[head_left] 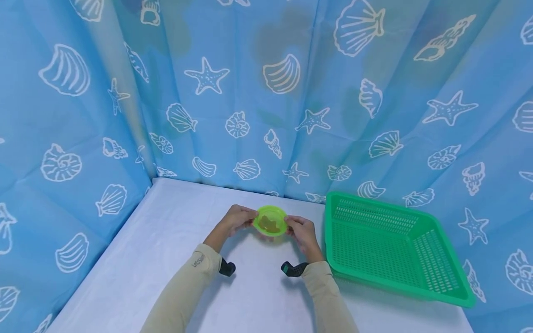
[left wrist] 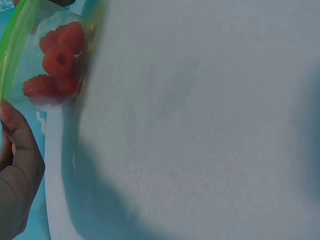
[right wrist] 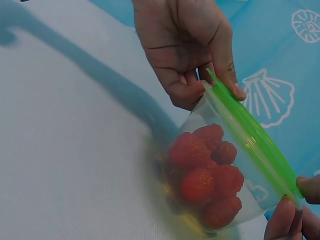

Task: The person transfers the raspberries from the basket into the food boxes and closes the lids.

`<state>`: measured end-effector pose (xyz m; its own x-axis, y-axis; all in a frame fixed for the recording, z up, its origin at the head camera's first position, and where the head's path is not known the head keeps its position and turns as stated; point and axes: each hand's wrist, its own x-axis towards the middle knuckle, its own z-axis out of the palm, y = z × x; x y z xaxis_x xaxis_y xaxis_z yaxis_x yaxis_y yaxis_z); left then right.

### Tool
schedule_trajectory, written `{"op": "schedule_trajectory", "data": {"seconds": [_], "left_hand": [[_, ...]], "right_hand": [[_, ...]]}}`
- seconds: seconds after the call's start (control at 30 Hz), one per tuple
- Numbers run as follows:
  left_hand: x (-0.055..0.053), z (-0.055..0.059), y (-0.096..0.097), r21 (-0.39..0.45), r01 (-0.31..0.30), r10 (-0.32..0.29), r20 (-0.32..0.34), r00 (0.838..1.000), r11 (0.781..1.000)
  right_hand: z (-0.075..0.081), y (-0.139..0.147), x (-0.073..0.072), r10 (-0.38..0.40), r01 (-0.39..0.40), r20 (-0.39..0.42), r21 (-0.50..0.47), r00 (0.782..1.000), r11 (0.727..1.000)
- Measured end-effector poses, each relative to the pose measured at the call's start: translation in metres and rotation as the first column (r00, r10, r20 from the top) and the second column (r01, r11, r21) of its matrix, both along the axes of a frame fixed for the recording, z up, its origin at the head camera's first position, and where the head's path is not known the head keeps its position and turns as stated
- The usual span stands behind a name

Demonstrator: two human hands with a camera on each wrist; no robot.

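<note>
A clear zip bag with a bright green top strip is held by both hands close over the white table. Its mouth shows as a rounded, spread-out ring in the head view. Several red raspberries lie inside, gathered toward the bottom. My left hand pinches one end of the green strip between thumb and fingers. At the opposite end, my right hand does the same. In the right wrist view, the left hand appears at the top and only fingertips of the right show at the lower right.
A green plastic basket with perforated walls stands on the white table, right of the hands. A blue curtain with white shell and starfish prints hangs behind and along the left side. Both wrists wear black camera mounts.
</note>
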<state>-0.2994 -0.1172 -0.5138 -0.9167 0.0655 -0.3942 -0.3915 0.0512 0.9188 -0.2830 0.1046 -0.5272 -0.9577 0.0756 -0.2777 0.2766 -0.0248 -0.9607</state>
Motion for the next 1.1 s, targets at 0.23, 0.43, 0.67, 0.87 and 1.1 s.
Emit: {"op": "schedule_trajectory", "data": {"seconds": [0.23, 0.43, 0.67, 0.87, 1.1], "left_hand": [[-0.0008, -0.0016, -0.0018, 0.011, -0.017, 0.017, 0.035, 0.999, 1.0], [-0.0011, 0.0013, -0.0004, 0.032, -0.002, 0.0, 0.054, 0.999, 0.999], [-0.0052, 0.0015, -0.0016, 0.064, 0.007, -0.013, 0.088, 0.996, 0.998], [-0.0069, -0.0016, -0.0032, 0.121, 0.036, -0.052, 0.13, 0.99, 0.992], [-0.0051, 0.0008, -0.0039, 0.137, 0.061, -0.084, 0.166, 0.983, 0.989]], "right_hand": [[-0.0022, -0.0037, 0.0009, -0.034, 0.034, 0.002, 0.028, 0.999, 0.999], [-0.0024, -0.0067, 0.0051, -0.085, 0.085, -0.009, 0.047, 0.996, 0.995], [-0.0018, -0.0034, 0.0029, -0.045, 0.045, 0.005, 0.014, 0.999, 0.999], [-0.0008, -0.0023, 0.003, -0.043, 0.043, 0.046, 0.004, 0.998, 0.999], [-0.0034, -0.0017, 0.0028, -0.044, 0.044, 0.061, -0.006, 0.997, 0.999]]}}
